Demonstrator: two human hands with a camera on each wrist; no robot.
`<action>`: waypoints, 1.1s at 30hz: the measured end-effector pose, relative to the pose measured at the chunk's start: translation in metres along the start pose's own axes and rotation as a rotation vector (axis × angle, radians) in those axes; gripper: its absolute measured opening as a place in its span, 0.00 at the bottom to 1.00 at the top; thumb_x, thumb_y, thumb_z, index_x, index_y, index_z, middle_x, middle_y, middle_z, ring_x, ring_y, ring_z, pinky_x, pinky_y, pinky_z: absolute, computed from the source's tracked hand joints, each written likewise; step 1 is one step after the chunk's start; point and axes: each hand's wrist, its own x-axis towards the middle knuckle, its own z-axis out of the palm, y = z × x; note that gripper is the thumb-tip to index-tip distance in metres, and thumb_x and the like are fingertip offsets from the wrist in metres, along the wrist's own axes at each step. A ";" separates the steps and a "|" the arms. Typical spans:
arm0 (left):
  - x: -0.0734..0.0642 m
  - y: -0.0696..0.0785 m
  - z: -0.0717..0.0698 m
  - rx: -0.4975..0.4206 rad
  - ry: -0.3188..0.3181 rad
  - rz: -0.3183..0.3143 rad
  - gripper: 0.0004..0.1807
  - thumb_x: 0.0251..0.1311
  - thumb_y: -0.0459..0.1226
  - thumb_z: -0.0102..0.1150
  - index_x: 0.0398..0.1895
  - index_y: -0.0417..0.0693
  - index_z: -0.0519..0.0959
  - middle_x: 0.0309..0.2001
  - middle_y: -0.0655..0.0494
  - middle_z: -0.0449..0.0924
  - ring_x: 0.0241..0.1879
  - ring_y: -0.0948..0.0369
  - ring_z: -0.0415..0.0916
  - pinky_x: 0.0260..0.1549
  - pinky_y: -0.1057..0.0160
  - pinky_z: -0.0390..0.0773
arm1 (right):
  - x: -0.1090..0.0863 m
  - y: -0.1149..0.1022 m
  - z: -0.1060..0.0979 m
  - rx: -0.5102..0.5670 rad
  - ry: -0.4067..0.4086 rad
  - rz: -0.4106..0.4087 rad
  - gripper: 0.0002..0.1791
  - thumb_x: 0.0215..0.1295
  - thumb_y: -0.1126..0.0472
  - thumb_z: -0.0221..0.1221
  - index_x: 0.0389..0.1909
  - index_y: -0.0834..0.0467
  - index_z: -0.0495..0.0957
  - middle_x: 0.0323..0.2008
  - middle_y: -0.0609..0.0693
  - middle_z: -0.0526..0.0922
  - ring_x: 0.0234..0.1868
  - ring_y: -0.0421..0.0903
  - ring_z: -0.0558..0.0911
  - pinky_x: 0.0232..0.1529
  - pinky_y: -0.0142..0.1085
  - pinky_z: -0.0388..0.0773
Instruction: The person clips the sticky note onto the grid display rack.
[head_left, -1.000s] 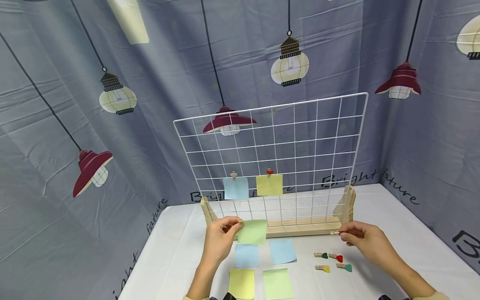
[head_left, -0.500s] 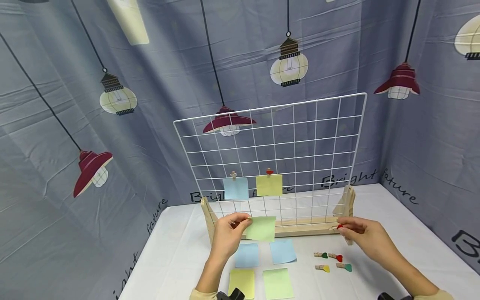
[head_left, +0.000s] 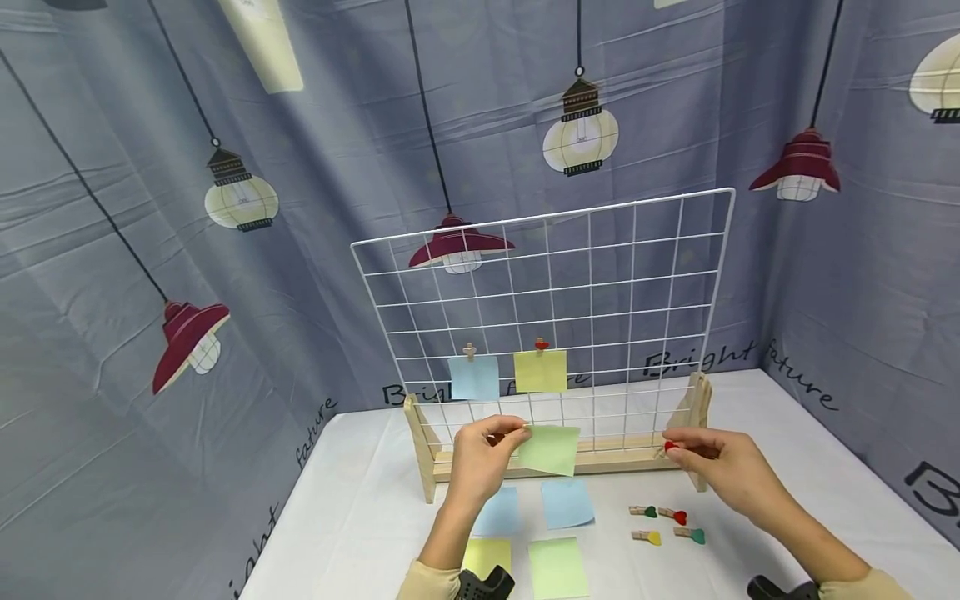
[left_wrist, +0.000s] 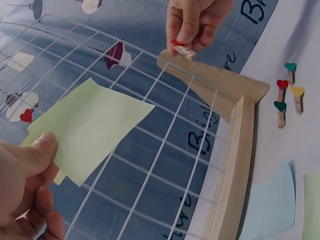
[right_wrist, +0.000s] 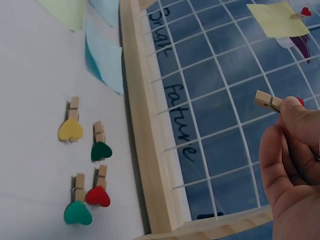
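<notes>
My left hand [head_left: 480, 460] pinches a green sticky note [head_left: 550, 450] by its left edge, in front of the lower part of the white wire grid [head_left: 611, 302]. In the left wrist view the note [left_wrist: 95, 129] spreads out beyond the thumb. Over at the grid's right foot, my right hand [head_left: 723, 467] pinches a small wooden clothespin [right_wrist: 269, 100] with a red heart, mostly covered by the fingers. On the grid hang a blue note [head_left: 474, 379] under a pale heart clothespin and a yellow note [head_left: 540, 372] under a red heart clothespin.
Several heart clothespins, including a yellow one [head_left: 647, 537], lie on the white table [head_left: 750, 550] at the right. Blue [head_left: 567, 504], yellow and green [head_left: 558, 568] notes lie before the grid's wooden base [head_left: 626, 460]. A lamp-print curtain [head_left: 315, 275] surrounds the table.
My left hand has moved right and slightly up with the green note. The right hand has shifted a little left and up with the clothespin.
</notes>
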 end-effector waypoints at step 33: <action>0.036 0.027 0.072 0.008 0.115 0.075 0.02 0.61 0.38 0.72 0.34 0.53 0.92 0.29 0.62 0.89 0.24 0.72 0.72 0.25 0.71 0.72 | 0.027 -0.056 -0.023 0.094 0.083 -0.157 0.20 0.74 0.52 0.62 0.60 0.58 0.82 0.50 0.57 0.88 0.39 0.32 0.83 0.39 0.28 0.83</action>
